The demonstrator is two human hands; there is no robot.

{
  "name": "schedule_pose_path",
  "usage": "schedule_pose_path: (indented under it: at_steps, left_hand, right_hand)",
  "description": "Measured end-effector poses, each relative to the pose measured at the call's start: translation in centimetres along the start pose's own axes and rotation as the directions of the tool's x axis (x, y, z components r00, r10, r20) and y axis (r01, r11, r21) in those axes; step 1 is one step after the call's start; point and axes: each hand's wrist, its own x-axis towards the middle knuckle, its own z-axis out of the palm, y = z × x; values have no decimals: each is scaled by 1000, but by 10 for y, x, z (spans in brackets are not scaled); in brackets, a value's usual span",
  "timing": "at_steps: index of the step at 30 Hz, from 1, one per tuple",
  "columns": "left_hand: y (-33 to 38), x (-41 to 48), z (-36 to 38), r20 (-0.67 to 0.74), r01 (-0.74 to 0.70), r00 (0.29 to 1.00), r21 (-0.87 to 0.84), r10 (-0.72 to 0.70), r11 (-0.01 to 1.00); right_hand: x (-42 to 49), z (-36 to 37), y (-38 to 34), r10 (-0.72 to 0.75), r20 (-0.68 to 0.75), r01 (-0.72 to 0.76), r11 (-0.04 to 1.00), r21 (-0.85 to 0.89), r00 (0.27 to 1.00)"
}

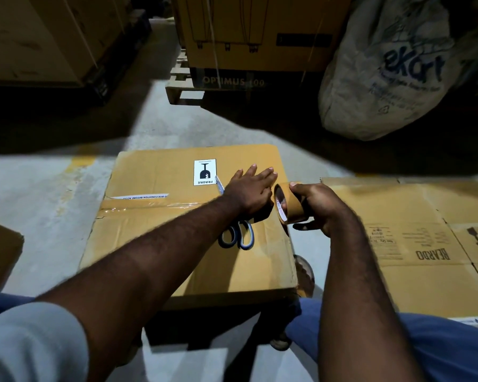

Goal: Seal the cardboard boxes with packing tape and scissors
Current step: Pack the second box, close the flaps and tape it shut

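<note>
Left hand [250, 188] presses flat, fingers straight, on the cardboard box [177, 260] lid. My right hand [319, 209] grips the brown tape roll [287, 201] at the box's right edge. Scissors [239, 234] lie on the lid beneath my left wrist. Seam [155, 205] looks partly taped; cutting likely remains.

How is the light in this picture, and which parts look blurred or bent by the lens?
Head view: light falls brightly on the cardboard box and floor, the far cartons lie in deep shadow; the right hand holding the tape roll is slightly motion-blurred; the wide lens bows the box edges; the clear tape strip glints.
</note>
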Motion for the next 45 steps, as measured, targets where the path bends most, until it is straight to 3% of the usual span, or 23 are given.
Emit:
schedule_pose_path:
  at_steps: [9,16,26,30,34,39,45]
  left_hand:
    - [4,29,-22,88,169,983,-52,-164,984]
    - [13,14,-5,116,159,981,-41,-154,986]
    - [10,10,-6,125,141,983,-47,-134,989]
    - [9,10,-4,112,136,985,-51,-130,989]
    - [15,10,-3,124,183,976,-26,-178,983]
    - [38,-6,-3,216,179,962,-41,-166,983]
    - [30,-32,0,176,91,981,-44,-81,995]
  right_hand:
    - [3,0,9,-4,-54,4,1000,2,999]
    - [5,3,16,-3,-147,3,1000,-2,989]
    - [-24,-4,17,313,-83,-323,930,-173,946]
    - [-38,-1,13,356,-66,-362,907,-214,932]
    - [-45,1,22,260,-65,-268,944,-190,963]
    - [-64,7,43,87,-94,-73,987,141,992]
    - [-76,15,53,-34,-140,41,998,45,990]
